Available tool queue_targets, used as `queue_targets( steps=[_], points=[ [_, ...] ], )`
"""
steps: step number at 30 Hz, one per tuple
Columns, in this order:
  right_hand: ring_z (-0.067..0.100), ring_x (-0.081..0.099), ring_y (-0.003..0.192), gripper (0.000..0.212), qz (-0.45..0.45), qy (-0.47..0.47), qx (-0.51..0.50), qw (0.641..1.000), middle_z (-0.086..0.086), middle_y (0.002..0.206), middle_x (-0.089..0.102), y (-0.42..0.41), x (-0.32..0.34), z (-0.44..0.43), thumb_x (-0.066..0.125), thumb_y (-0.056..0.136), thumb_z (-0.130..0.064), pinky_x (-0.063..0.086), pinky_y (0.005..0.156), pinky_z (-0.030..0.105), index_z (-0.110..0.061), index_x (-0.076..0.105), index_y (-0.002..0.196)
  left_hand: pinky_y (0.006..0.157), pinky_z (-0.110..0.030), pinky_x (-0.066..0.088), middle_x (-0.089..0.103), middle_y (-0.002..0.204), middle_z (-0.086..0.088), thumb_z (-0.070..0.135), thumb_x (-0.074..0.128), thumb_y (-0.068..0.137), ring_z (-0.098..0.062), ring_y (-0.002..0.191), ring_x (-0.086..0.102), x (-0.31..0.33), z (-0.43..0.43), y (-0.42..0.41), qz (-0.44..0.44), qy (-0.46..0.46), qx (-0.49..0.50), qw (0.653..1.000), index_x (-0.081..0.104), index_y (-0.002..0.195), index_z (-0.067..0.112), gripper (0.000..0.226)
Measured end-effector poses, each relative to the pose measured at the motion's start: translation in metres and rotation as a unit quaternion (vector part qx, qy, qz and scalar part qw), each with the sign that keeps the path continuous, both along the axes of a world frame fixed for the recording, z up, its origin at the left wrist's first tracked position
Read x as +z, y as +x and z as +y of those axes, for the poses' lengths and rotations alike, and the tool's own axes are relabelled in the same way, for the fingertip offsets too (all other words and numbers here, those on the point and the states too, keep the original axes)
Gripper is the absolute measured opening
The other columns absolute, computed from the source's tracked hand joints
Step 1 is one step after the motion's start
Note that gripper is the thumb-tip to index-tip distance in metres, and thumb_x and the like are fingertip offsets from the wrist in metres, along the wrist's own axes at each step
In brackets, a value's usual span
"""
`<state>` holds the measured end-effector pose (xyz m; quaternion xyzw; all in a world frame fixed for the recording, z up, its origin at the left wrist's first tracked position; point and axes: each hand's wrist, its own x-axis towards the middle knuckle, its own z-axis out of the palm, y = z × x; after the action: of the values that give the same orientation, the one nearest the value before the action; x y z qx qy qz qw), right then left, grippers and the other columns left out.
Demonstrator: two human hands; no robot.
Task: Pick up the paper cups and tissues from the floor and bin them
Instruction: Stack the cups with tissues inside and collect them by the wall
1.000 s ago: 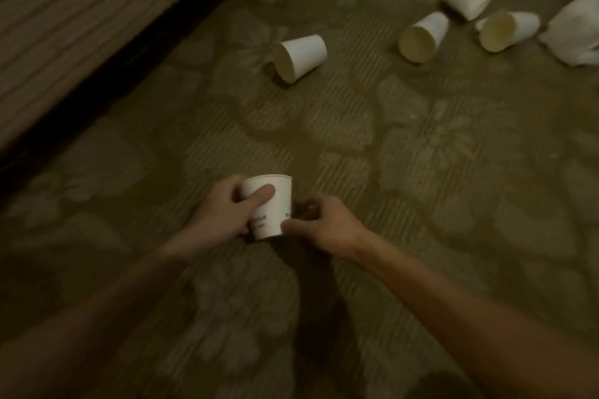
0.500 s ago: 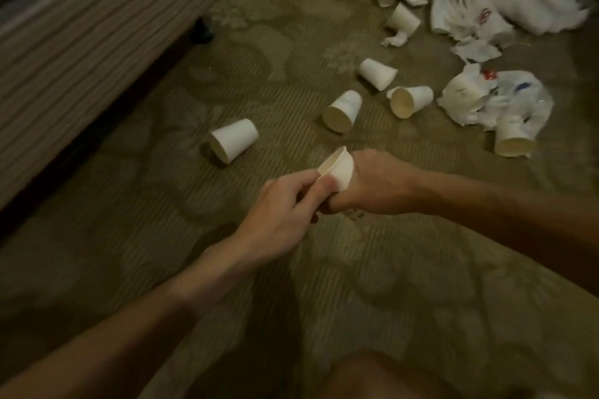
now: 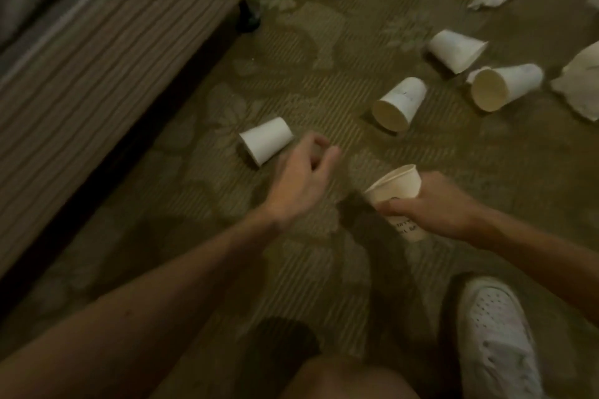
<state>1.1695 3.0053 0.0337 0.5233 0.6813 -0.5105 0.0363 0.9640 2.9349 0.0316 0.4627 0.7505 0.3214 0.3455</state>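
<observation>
The person crouched over the patterned carpet (image 3: 227, 236), one white shoe (image 3: 499, 340) planted at the lower right. The right hand (image 3: 444, 201) had fingers and thumb wrapped round a held cup (image 3: 395, 186), its mouth tilted up and to the left. Print showed below the thumb, and it may have been two cups nested, though the blur made that hard to call. The left hand (image 3: 304, 172) hung just beside the nearest cup (image 3: 265, 144), fingers loosely curled, holding nothing and apart from it.

That cup lay on its side near the striped furniture base (image 3: 113, 52). Further off lay a middle cup (image 3: 400, 104), a far cup (image 3: 457, 48) and an open-mouthed cup (image 3: 505, 86), with a crumpled tissue (image 3: 580, 87) near the last. No bin was in sight.

To my eye the trouble lay with the nearest cup. Lying on its side, it looked ready to roll at a clumsy nudge, perhaps into the dark gap under the furniture. Squeezed too hard, the thin paper would buckle and refuse to nest in the held cup. With that cup gripped at a tilt, pushing another in could knock it loose.
</observation>
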Motion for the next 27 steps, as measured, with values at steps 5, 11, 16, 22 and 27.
queue_targets(
  steps=[5, 11, 16, 22, 27],
  points=[
    [0.016, 0.07, 0.076, 0.027, -0.033, -0.01, 0.019, 0.999, 0.0, 0.087, 0.073, -0.009, -0.031, 0.011, 0.079, 0.076, -0.04, 0.06, 0.074, 0.041, -0.019, 0.072, 0.091, 0.112, -0.051, 0.029, 0.035, 0.15, -0.01, 0.043, 0.062, 0.091, -0.03, 0.137, 0.032, -0.032, 0.031, -0.089, 0.324, -0.124, -0.022, 0.937, 0.04, 0.141, 0.027, 0.057],
    [0.017, 0.07, 0.078, 0.031, -0.038, -0.02, 0.013, 0.999, 0.002, 0.089, 0.073, 0.002, -0.039, 0.023, 0.081, 0.074, -0.039, 0.06, 0.075, 0.041, -0.018, 0.072, 0.095, 0.111, -0.054, 0.031, 0.035, 0.154, -0.009, 0.048, 0.077, 0.077, -0.031, 0.138, 0.036, -0.061, 0.057, -0.102, 0.266, -0.199, -0.056, 0.941, 0.022, 0.154, 0.025, 0.097],
    [0.014, 0.069, 0.076, 0.031, -0.062, -0.014, 0.009, 0.998, -0.001, 0.088, 0.071, 0.029, -0.048, 0.027, 0.08, 0.077, -0.041, 0.059, 0.07, 0.035, -0.021, 0.068, 0.098, 0.099, -0.048, 0.044, 0.052, 0.133, -0.012, 0.047, 0.08, 0.074, -0.032, 0.119, 0.051, -0.071, 0.057, -0.087, 0.31, -0.23, -0.067, 0.92, 0.042, 0.138, 0.015, 0.081],
    [0.014, 0.068, 0.08, 0.054, -0.065, -0.021, -0.025, 0.997, -0.003, 0.094, 0.07, 0.055, -0.064, 0.02, 0.084, 0.064, -0.048, 0.06, 0.068, 0.038, -0.026, 0.062, 0.109, 0.09, -0.048, 0.052, 0.056, 0.115, -0.003, 0.057, 0.081, 0.059, -0.025, 0.101, 0.057, -0.061, 0.052, -0.042, 0.241, -0.351, -0.115, 0.897, 0.045, 0.13, 0.024, 0.086],
    [0.015, 0.069, 0.083, 0.057, -0.018, -0.103, -0.143, 0.984, 0.002, 0.099, 0.07, 0.059, -0.059, 0.034, 0.088, 0.065, -0.04, 0.055, 0.059, 0.028, -0.02, 0.061, 0.111, 0.068, -0.035, 0.057, 0.066, 0.097, 0.0, 0.055, 0.08, 0.052, -0.02, 0.083, 0.065, -0.054, 0.059, 0.006, 0.091, -0.347, -0.12, 0.926, 0.062, 0.108, 0.016, 0.071]
  ],
)
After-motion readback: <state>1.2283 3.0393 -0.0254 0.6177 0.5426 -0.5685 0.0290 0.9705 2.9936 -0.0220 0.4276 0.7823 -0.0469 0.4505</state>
